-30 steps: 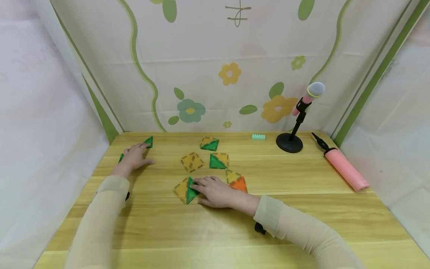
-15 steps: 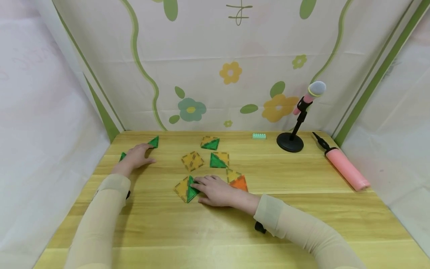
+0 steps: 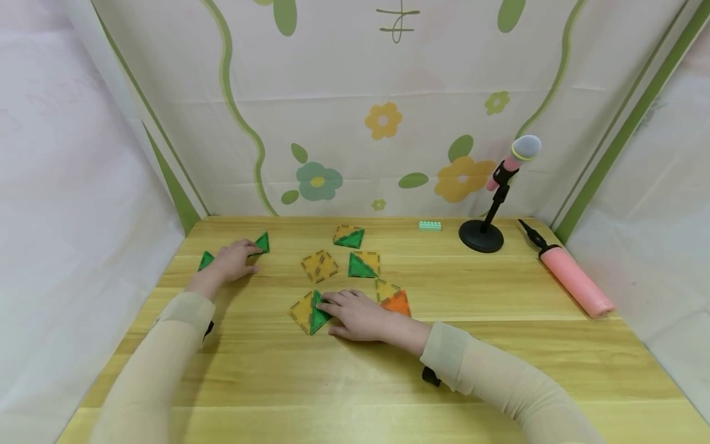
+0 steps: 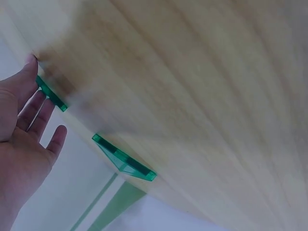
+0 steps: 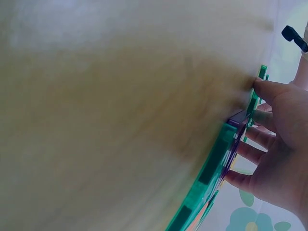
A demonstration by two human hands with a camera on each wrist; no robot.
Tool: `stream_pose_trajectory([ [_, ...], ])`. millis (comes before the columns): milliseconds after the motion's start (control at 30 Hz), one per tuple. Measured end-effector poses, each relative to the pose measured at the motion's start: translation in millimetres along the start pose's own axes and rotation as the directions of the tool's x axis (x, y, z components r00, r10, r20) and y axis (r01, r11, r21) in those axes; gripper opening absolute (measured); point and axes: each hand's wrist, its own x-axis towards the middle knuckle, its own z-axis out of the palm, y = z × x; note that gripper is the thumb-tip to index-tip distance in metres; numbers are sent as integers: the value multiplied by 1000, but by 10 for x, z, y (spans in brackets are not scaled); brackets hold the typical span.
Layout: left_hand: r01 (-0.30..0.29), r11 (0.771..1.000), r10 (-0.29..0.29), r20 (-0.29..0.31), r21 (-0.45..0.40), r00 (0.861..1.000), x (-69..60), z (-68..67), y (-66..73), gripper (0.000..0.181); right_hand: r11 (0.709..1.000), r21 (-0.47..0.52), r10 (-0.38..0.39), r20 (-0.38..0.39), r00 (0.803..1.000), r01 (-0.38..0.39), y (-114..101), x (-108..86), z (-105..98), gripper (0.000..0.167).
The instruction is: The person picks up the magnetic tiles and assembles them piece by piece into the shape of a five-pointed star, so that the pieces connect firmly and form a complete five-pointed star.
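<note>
My left hand (image 3: 230, 260), fingers extended, touches a green triangular magnetic tile (image 3: 264, 242) at the table's back left; the thumb lies apart from it. Under that wrist, nearer the left edge, is a second green triangular tile (image 4: 124, 160). Mid-table, my right hand (image 3: 357, 316) rests its fingertips on a green triangle (image 3: 317, 313), which adjoins a yellow triangular tile (image 3: 302, 311). In the right wrist view a purple tile (image 5: 237, 126) and a green tile (image 5: 204, 175) lie near the fingers; the head view hides the purple one beneath the hand.
Behind the right hand lie a yellow square pair (image 3: 320, 266), two green-and-yellow squares (image 3: 363, 264), and an orange triangle (image 3: 397, 303) beside a yellow one. A mint brick (image 3: 429, 226), a microphone stand (image 3: 481, 236) and a pink pump (image 3: 577, 280) stand farther right.
My left hand has moved right, and the green triangle at its fingertips has shifted right and slightly nearer. The right hand stays on its tile. The head view has shifted slightly.
</note>
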Motion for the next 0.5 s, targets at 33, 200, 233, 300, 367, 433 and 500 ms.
stream_pose_trajectory([
  [33, -8, 1000, 8, -1, 4, 1000, -11, 2, 11, 52, 1000, -1, -1, -1, 1000, 1, 1, 0, 2, 59],
  [200, -42, 999, 42, -2, 10, 999, -70, 11, 80, 46, 1000, -1, -4, -12, 1000, 4, 3, -5, 4, 59],
  [233, -52, 999, 52, -1, 15, 999, -81, 16, 93, 46, 1000, 0, -5, -14, 1000, 5, 2, -6, 0, 59],
  [300, -72, 997, 72, 2, 17, 997, -105, 21, 126, 45, 1000, 3, -5, -13, 1000, 5, -2, -7, -7, 59],
  [367, -91, 996, 91, 7, 21, 996, -130, 29, 161, 45, 1000, 3, -5, -11, 1000, 5, -5, -7, -12, 59],
  [433, -105, 994, 104, 12, 14, 994, -159, 32, 195, 45, 1000, 5, -5, -9, 1000, 5, -7, -8, -15, 59],
  [500, -121, 993, 121, 17, 8, 993, -193, 36, 232, 44, 1000, 4, -5, -9, 1000, 5, -7, -8, -14, 59],
])
